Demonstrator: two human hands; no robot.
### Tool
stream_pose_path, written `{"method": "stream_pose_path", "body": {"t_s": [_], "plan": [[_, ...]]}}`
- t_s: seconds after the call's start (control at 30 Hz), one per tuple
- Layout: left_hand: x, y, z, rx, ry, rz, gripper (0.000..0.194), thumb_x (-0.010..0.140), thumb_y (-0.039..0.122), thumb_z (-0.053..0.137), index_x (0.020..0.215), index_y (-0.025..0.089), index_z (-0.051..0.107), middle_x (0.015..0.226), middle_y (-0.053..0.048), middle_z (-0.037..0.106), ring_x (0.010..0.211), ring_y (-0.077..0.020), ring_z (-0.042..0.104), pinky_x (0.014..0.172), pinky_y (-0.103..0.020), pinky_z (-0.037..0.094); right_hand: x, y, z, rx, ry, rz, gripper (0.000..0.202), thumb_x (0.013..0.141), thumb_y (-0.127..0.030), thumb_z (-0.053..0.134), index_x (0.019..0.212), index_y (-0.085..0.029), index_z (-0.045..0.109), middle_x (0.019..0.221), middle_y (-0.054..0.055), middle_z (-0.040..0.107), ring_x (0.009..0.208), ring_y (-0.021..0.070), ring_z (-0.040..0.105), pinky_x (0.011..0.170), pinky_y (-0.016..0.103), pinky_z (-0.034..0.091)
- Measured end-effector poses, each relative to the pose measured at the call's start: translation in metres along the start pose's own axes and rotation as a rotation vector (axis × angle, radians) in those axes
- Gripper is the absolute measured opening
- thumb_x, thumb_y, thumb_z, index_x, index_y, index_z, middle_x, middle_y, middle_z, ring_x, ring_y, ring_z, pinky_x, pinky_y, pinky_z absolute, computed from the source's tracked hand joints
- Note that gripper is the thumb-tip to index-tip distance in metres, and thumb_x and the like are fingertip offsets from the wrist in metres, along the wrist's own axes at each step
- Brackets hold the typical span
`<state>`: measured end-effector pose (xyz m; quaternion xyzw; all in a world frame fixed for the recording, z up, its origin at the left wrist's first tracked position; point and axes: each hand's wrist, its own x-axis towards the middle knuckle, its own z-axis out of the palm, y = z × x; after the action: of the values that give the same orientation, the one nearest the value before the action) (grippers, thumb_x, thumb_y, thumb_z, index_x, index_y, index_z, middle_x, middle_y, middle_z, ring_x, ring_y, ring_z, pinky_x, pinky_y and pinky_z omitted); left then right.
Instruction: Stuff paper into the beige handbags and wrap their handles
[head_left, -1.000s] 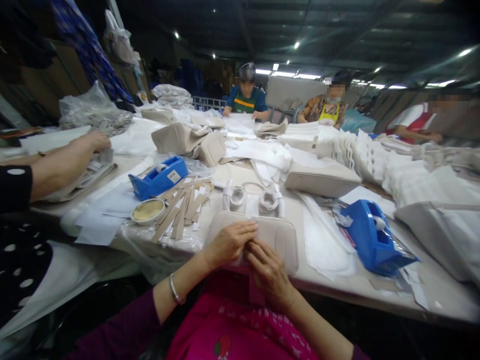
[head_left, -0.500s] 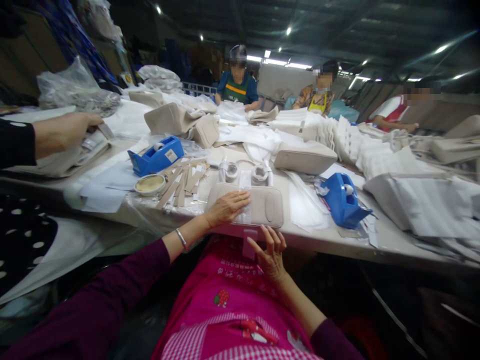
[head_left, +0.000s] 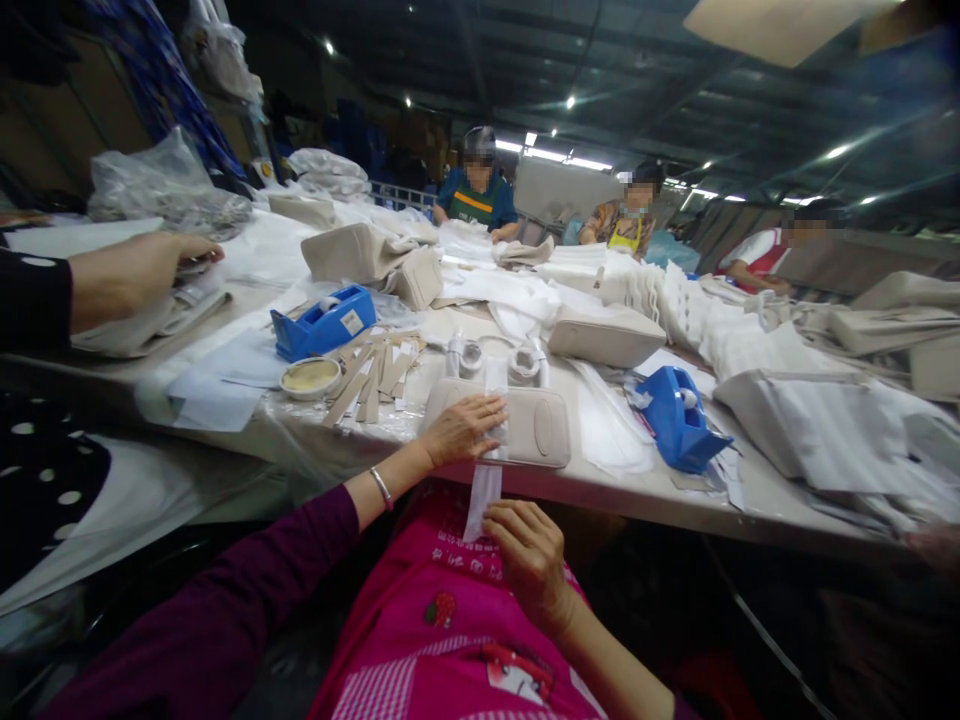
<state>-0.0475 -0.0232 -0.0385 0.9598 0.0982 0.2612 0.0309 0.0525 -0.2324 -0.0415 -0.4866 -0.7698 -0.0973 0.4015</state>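
Note:
A beige handbag lies at the table's front edge, its two handles wrapped in white and standing up behind it. Down across the bag's middle runs a white strip, whose lower end hangs past the table edge in front of my apron. My left hand rests flat on the bag and the strip, fingers stretched out. Below the edge, my right hand has its thumb and fingertips closed on the strip's loose end.
Blue tape dispensers stand right and left of the bag. A round tin and cardboard strips lie to the left. Beige bags and white padding cover the far table. At far left, another person's hand works; several people stand around the table.
My right hand has gone from open fingers near the bag's edge to pinching the strip's end, drawing it down and toward me. My left hand stays on the bag.

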Motion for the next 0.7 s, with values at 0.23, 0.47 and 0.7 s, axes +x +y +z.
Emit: {"method": "stream_pose_path", "body": {"t_s": [0.23,0.47,0.7], "plan": [[-0.001,-0.002,0.002,-0.019,0.003,-0.013,0.05,0.084,0.034,0.062,0.129,0.015,0.052,0.14,-0.015,0.048,0.134,-0.0246,0.04,0.112,-0.043,0.032,-0.005,-0.007,-0.003,0.074,0.016,0.062,0.024,0.088,-0.004,0.043,0.086,-0.019,0.063,0.084,0.005,0.071,0.086,0.0166,0.065,0.072,0.031,0.047],[-0.001,-0.002,0.001,-0.013,-0.005,-0.006,0.05,0.086,0.034,0.06,0.13,0.014,0.05,0.142,-0.015,0.047,0.134,-0.0245,0.039,0.112,-0.043,0.032,0.012,-0.006,-0.015,0.187,0.032,0.164,0.024,0.088,-0.004,0.046,0.084,-0.02,0.064,0.08,0.004,0.069,0.079,0.0163,0.064,0.071,0.03,0.047],[-0.005,-0.001,0.0,-0.037,0.048,0.034,0.037,0.081,0.014,0.054,0.118,0.012,0.058,0.131,-0.013,0.056,0.127,-0.0239,0.047,0.109,-0.041,0.037,0.098,0.055,-0.015,0.331,0.094,0.587,0.008,0.081,-0.018,0.055,0.076,-0.02,0.062,0.071,-0.001,0.063,0.068,0.0147,0.059,0.068,0.027,0.046]]}}
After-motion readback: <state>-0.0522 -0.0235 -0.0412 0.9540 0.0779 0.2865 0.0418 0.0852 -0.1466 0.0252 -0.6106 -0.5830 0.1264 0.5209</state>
